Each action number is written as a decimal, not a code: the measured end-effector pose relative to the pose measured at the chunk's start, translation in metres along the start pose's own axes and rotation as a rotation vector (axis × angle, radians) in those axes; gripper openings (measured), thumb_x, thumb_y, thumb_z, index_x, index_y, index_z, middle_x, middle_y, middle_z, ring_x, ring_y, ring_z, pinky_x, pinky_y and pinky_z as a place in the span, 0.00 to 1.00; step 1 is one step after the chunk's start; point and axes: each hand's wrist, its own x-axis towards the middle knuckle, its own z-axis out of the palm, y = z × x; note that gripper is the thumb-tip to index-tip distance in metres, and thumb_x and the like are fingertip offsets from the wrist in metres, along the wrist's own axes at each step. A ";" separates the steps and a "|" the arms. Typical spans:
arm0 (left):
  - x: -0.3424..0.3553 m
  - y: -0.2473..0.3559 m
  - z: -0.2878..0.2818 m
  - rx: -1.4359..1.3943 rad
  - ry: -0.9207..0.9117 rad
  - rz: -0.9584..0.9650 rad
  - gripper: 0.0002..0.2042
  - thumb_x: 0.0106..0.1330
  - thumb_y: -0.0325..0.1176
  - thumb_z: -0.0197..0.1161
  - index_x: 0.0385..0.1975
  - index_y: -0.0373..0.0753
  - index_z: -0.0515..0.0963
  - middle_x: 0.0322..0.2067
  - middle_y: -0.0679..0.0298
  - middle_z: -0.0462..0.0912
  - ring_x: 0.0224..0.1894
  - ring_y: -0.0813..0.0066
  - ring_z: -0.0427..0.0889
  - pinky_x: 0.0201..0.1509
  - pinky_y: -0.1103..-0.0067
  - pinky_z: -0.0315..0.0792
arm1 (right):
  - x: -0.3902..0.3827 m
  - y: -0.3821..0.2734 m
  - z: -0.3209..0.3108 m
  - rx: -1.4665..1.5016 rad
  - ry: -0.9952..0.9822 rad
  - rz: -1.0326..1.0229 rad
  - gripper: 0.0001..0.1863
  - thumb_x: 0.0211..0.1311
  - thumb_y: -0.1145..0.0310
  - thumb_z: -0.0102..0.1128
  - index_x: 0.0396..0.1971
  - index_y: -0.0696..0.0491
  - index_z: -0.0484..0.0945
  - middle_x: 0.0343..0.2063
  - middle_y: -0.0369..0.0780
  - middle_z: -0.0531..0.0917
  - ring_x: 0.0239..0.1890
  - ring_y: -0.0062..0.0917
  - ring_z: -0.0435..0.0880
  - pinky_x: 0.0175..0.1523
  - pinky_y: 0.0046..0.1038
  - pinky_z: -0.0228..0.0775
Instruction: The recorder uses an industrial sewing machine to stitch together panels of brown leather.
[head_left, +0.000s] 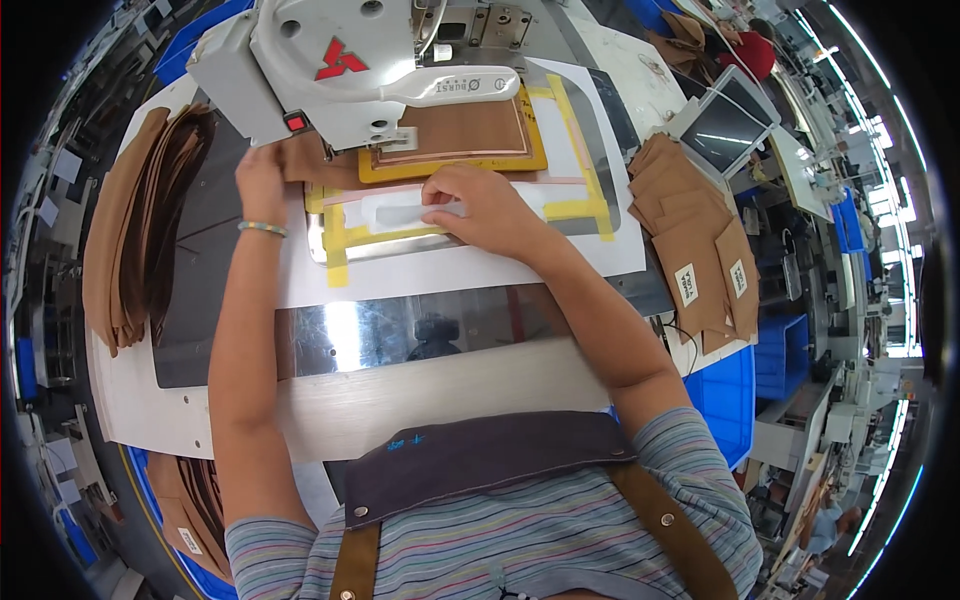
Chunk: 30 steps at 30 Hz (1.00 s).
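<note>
Where the right hand [478, 207] curls over a white strip [392, 214], thumb and fingers bend close together; whether they pinch it, I cannot tell. The left hand [262, 178] bends at the outer end of a brown fabric flap [325, 165], its fingertips partly hidden beside the sewing machine head [345, 75], so its grip is unclear. Handling well would mean keeping the flap smooth and square, with fingers clear of the stitching area. The flap runs to a yellow clamp frame [455, 172], centred toward the worktable's [440, 385] far edge. Inside lies a flat, matte brown fabric panel [465, 128], bordered by a pale line. Brown fabric stacks line the worktable's left edge [118, 240] and right edge [685, 235].
</note>
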 end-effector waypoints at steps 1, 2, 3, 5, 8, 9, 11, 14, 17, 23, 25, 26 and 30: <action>0.003 0.011 -0.009 -0.183 0.120 -0.169 0.14 0.74 0.34 0.61 0.46 0.29 0.84 0.42 0.62 0.89 0.43 0.74 0.86 0.47 0.78 0.76 | 0.000 0.001 0.001 0.023 0.015 -0.009 0.10 0.61 0.69 0.72 0.37 0.57 0.83 0.38 0.41 0.85 0.41 0.33 0.85 0.50 0.33 0.76; -0.001 0.022 -0.022 -0.256 0.054 -0.063 0.12 0.74 0.33 0.62 0.48 0.30 0.83 0.44 0.63 0.88 0.44 0.76 0.86 0.49 0.79 0.77 | 0.000 0.002 0.002 0.015 0.039 0.020 0.10 0.61 0.68 0.72 0.37 0.57 0.83 0.37 0.42 0.85 0.40 0.32 0.86 0.49 0.32 0.76; -0.010 0.038 -0.045 -0.295 0.076 -0.036 0.12 0.74 0.32 0.63 0.49 0.31 0.83 0.46 0.64 0.88 0.45 0.77 0.86 0.51 0.81 0.78 | -0.001 0.003 0.001 0.023 0.066 0.023 0.10 0.61 0.68 0.72 0.37 0.58 0.84 0.36 0.42 0.86 0.40 0.31 0.86 0.49 0.32 0.76; -0.036 0.070 -0.093 -0.313 0.052 0.130 0.08 0.72 0.26 0.63 0.47 0.34 0.83 0.44 0.65 0.88 0.47 0.78 0.85 0.51 0.79 0.79 | -0.003 0.003 0.003 0.045 0.060 0.083 0.11 0.61 0.67 0.71 0.37 0.59 0.84 0.35 0.43 0.87 0.38 0.30 0.86 0.47 0.30 0.76; -0.093 0.124 -0.196 -0.265 0.206 0.402 0.06 0.71 0.24 0.63 0.44 0.34 0.83 0.42 0.64 0.88 0.44 0.76 0.86 0.50 0.80 0.79 | -0.001 -0.001 0.002 0.070 0.045 0.045 0.11 0.65 0.67 0.69 0.35 0.60 0.86 0.32 0.43 0.89 0.34 0.28 0.86 0.44 0.29 0.77; -0.115 0.141 -0.231 -0.226 0.363 0.382 0.06 0.71 0.24 0.63 0.43 0.34 0.83 0.42 0.64 0.87 0.43 0.75 0.86 0.50 0.81 0.79 | -0.001 -0.002 0.002 0.008 0.068 0.035 0.10 0.64 0.66 0.68 0.35 0.59 0.87 0.33 0.45 0.89 0.37 0.34 0.88 0.47 0.31 0.77; -0.161 0.168 -0.295 -0.196 0.490 0.471 0.05 0.70 0.24 0.63 0.42 0.34 0.82 0.40 0.64 0.87 0.42 0.74 0.86 0.50 0.81 0.79 | 0.000 -0.005 0.003 0.016 0.076 0.044 0.11 0.65 0.67 0.67 0.36 0.61 0.87 0.33 0.45 0.88 0.37 0.33 0.87 0.47 0.30 0.76; -0.242 0.188 -0.380 -0.117 0.814 0.479 0.03 0.68 0.23 0.62 0.37 0.34 0.80 0.39 0.62 0.85 0.43 0.72 0.86 0.48 0.75 0.82 | 0.001 -0.010 0.002 -0.057 0.006 -0.002 0.10 0.68 0.71 0.63 0.41 0.63 0.86 0.42 0.44 0.87 0.46 0.33 0.86 0.55 0.29 0.74; -0.330 0.172 -0.451 -0.070 1.023 0.503 0.02 0.67 0.24 0.61 0.35 0.35 0.79 0.38 0.62 0.84 0.42 0.69 0.86 0.45 0.71 0.84 | 0.001 -0.011 0.003 -0.075 0.013 -0.107 0.11 0.71 0.74 0.58 0.46 0.63 0.84 0.49 0.44 0.85 0.53 0.33 0.83 0.60 0.29 0.70; -0.485 0.067 -0.548 0.169 1.524 0.259 0.06 0.63 0.29 0.67 0.34 0.33 0.80 0.36 0.62 0.83 0.36 0.66 0.85 0.41 0.71 0.82 | 0.000 -0.009 0.000 -0.147 -0.006 -0.083 0.13 0.73 0.75 0.55 0.51 0.62 0.83 0.55 0.42 0.81 0.56 0.33 0.80 0.64 0.28 0.68; -0.515 0.035 -0.556 0.604 1.671 -0.193 0.08 0.65 0.34 0.67 0.35 0.35 0.82 0.39 0.58 0.84 0.40 0.61 0.86 0.45 0.67 0.81 | -0.001 -0.011 -0.002 -0.177 -0.004 -0.025 0.13 0.73 0.75 0.56 0.50 0.62 0.84 0.54 0.42 0.82 0.56 0.32 0.81 0.63 0.28 0.68; -0.523 0.027 -0.555 0.793 1.750 -0.236 0.10 0.65 0.36 0.68 0.36 0.35 0.82 0.42 0.56 0.84 0.43 0.59 0.85 0.48 0.66 0.80 | -0.001 -0.012 -0.002 -0.193 0.008 -0.005 0.13 0.73 0.74 0.57 0.50 0.62 0.84 0.52 0.41 0.83 0.54 0.31 0.81 0.63 0.28 0.69; -0.491 0.058 -0.510 1.628 2.039 0.039 0.16 0.69 0.40 0.68 0.48 0.34 0.81 0.58 0.45 0.80 0.59 0.49 0.79 0.64 0.59 0.72 | -0.005 -0.014 0.002 -0.074 0.181 0.080 0.11 0.71 0.72 0.62 0.48 0.62 0.85 0.41 0.40 0.87 0.46 0.26 0.85 0.58 0.27 0.73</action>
